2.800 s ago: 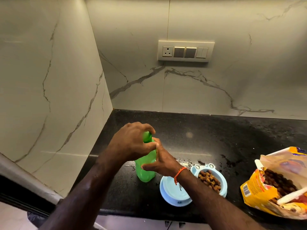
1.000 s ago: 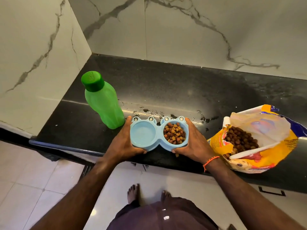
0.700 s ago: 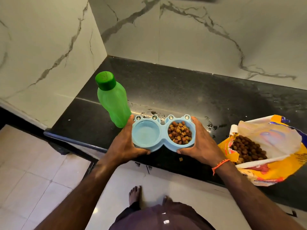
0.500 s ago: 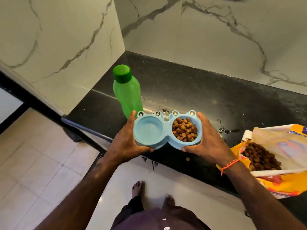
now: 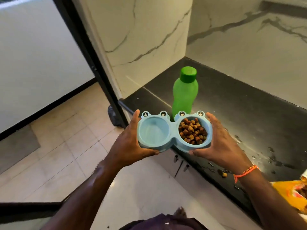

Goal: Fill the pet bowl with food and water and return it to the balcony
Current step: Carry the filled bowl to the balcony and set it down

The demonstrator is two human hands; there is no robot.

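Carrying the filled pet bowl [image 5: 173, 131]

Both hands' fingers curl under its ends; keep it level and walk slowly so the water stays in.

Left hand [image 5: 131, 145]: gripping the bowl's left end, thumb lying along the near rim.
Right hand [image 5: 221, 145]: gripping the right end.
Arms: both reaching forward.
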